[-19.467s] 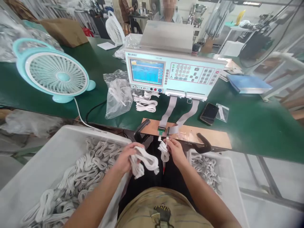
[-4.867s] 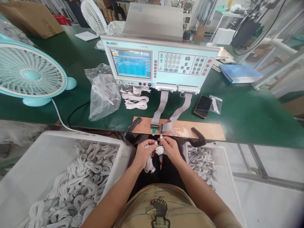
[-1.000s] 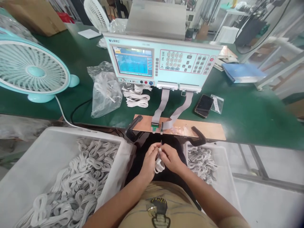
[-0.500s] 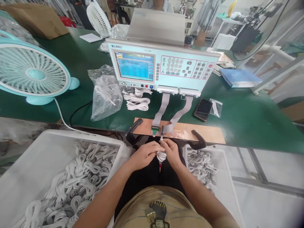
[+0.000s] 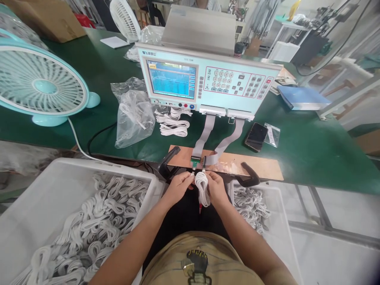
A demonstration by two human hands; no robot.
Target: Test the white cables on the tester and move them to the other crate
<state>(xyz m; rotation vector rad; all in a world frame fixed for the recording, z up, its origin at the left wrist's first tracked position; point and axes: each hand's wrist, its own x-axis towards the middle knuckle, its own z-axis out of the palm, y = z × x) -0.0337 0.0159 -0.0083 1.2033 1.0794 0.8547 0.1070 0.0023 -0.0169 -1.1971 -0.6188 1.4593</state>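
Note:
A coiled white cable (image 5: 202, 187) hangs between my hands, just below the front edge of the wooden board (image 5: 231, 161). My left hand (image 5: 181, 185) pinches one plug end of it at the small green circuit board (image 5: 195, 162). On the other side, my right hand (image 5: 216, 185) is closed on the cable near its second end, by the connector of the right grey ribbon cable (image 5: 228, 142). Both ribbons run up to the light-blue tester (image 5: 231, 83) with a lit screen. Whether the plugs are fully seated is hidden by my fingers.
White bins of coiled cables stand at left (image 5: 139, 174) and right (image 5: 279, 198). Black clamps (image 5: 168, 162) hold the board. On the green table are a fan (image 5: 44, 85), a plastic bag (image 5: 133, 118), coiled cables (image 5: 175, 127), a phone (image 5: 255, 136) and a blue folder (image 5: 304, 97). A person sits behind.
My left hand has moved off the coil to a plug end at the green circuit board. The coil now hangs lower and shows more fully; my right hand stays near its connector.

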